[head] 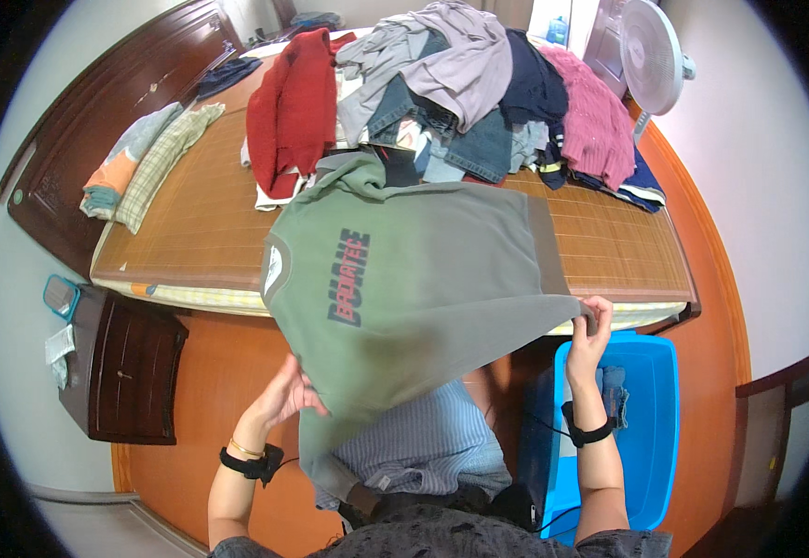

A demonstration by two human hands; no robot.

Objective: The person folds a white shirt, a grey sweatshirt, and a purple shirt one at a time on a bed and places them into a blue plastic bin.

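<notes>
A green-to-grey sweatshirt [390, 279] with printed lettering is spread front up, its collar to the left. Its far part lies on the bed and its near part hangs over the bed's edge. My left hand [285, 397] holds it at the near shoulder, with one sleeve dangling below. My right hand [589, 331] pinches the near corner of the hem, above the rim of a blue plastic storage bin [666, 418]. Below the sweatshirt is a blue striped cloth [425, 439], partly hidden by it.
A heap of clothes covers the far side of the bed mat [195, 202], with a red knit garment [292, 111], a pink knit [596, 115] and jeans [481, 150]. Rolled denim [613, 397] sits in the bin. A dark nightstand [135, 370] stands left, a fan [652, 56] at the far right.
</notes>
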